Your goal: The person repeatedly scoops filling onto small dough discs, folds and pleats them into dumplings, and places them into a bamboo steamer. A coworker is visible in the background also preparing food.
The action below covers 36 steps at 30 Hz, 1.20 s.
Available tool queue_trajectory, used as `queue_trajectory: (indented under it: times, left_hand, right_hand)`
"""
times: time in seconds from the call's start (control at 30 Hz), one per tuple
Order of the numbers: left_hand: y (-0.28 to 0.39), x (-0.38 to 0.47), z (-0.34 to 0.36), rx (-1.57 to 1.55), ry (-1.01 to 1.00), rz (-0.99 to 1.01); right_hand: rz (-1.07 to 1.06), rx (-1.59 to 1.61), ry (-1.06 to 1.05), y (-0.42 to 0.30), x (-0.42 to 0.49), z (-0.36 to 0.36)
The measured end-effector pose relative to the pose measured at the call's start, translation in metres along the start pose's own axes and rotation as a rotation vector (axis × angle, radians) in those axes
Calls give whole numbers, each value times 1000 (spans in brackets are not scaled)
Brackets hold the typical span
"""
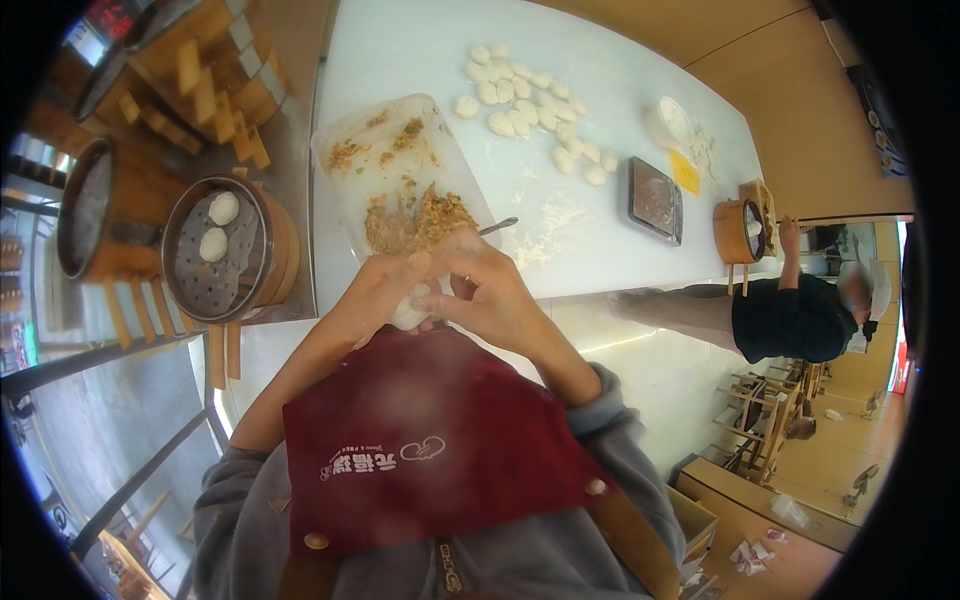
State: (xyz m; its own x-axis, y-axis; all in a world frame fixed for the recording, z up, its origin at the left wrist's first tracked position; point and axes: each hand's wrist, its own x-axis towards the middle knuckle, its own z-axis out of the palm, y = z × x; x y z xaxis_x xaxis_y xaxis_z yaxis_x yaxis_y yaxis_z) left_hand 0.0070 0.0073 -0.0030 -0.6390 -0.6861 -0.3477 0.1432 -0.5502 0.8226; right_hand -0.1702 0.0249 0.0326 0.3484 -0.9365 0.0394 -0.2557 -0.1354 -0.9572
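Note:
My left hand [382, 289] and my right hand [484, 289] meet close before the red apron, both on one white piece of dough [409, 311]. Fingers hide much of the dough; whether it holds filling I cannot tell. Just beyond my hands lies a translucent plastic tub [457, 150] with minced filling [442, 214] heaped at its near end and a metal utensil's handle [499, 226] sticking out to the right. Many dough pieces [525, 112] are grouped on the white worktable. At the left, a round bamboo steamer [281, 247] holds two white buns [214, 244] on a perforated liner.
A digital scale [654, 199], a yellow scraper [684, 172] and a bowl of flour [670, 122] stand on the right of the table [555, 270]. Another steamer [731, 231] sits at its right end, near a person [787, 315]. More steamers [112, 210] stand at the left.

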Motion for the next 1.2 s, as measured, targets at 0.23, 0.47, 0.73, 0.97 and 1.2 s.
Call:
queue_trajectory:
  times: [0.23,0.47,0.73,0.97,1.2]
  left_hand:
    - [0,-1,0,-1,10,35]
    - [2,-1,-1,17,38,38]
    - [1,-2,-7,44,103,-34]
    - [-13,19,-14,-52,226,-64]
    - [-30,46,7,221,225,237]
  right_hand:
    - [-35,-24,-6,-1,-1,-1]
    - [-82,-66,-13,0,-1,0]
    - [-112,-94,3,7,-4,4]
    - [-278,-190,118,23,4,10]
    - [-203,-350,257,41,2,1]
